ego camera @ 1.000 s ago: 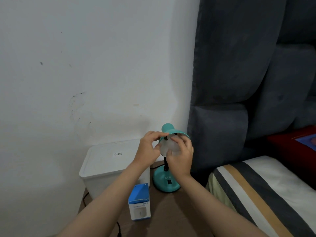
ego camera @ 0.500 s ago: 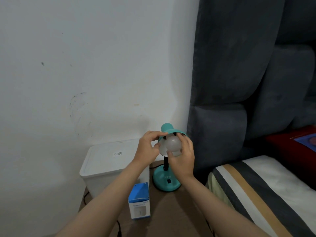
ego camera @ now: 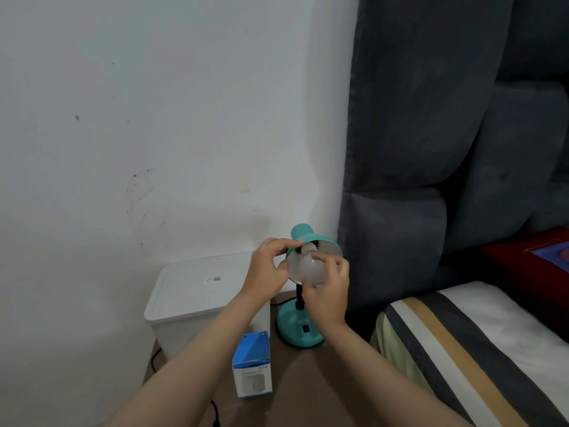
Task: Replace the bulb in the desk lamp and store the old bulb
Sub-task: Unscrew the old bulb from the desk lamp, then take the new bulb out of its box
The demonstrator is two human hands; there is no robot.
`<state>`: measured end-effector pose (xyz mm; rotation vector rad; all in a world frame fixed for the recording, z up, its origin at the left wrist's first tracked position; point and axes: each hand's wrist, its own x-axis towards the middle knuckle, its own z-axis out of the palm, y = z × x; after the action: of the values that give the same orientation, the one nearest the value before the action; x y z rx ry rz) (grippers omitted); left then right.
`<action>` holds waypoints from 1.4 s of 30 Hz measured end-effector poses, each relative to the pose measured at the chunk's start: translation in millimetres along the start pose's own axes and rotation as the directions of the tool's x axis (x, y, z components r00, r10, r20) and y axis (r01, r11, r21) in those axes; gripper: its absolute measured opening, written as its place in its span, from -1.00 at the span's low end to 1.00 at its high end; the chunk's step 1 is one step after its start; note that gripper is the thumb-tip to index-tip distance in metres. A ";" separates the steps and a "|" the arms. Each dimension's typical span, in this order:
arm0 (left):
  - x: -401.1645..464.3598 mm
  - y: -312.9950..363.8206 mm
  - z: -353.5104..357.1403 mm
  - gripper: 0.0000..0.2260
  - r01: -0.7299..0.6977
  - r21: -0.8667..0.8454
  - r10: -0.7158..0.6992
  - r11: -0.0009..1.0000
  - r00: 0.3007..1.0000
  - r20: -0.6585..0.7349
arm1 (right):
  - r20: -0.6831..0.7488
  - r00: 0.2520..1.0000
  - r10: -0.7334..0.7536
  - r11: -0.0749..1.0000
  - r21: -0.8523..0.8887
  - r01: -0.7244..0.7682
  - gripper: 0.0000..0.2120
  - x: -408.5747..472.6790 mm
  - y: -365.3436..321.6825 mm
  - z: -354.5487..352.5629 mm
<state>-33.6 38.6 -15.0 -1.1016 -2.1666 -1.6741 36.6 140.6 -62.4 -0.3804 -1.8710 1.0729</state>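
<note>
On the lamp base (ego camera: pixel 300 329), raised letters read "ATN".

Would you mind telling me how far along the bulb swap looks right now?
Early stage. In hand: the right hand grips the bulb at the lamp shade while the left hand steadies the shade. The bulb box stands closed, so storing the old bulb remains.

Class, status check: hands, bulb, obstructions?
Left hand steadies shade. Right hand grips bulb, seemingly at socket. Nothing in the way.
</note>
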 end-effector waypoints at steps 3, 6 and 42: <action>0.5 -0.4 0.5 -0.46 -0.001 0.006 0.001 1.000 1.000 -0.002 | -0.013 0.999 -0.035 0.999 -0.034 0.035 -0.55 -3.4 2.6 -1.0; -0.3 0.8 0.4 -0.46 0.002 0.000 -0.002 1.000 1.000 -0.006 | -0.036 0.999 -0.033 0.999 0.021 0.034 -0.56 -3.8 3.2 -1.0; -163.8 -75.3 -33.7 -0.59 0.332 0.462 -0.383 0.822 0.924 0.017 | 0.260 0.855 0.448 0.888 -0.243 -0.391 -0.59 -135.8 56.6 8.4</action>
<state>23.5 -69.5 -151.7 -0.6951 -2.7798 -1.1282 92.7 82.6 -185.7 -0.8000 -2.2388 1.3140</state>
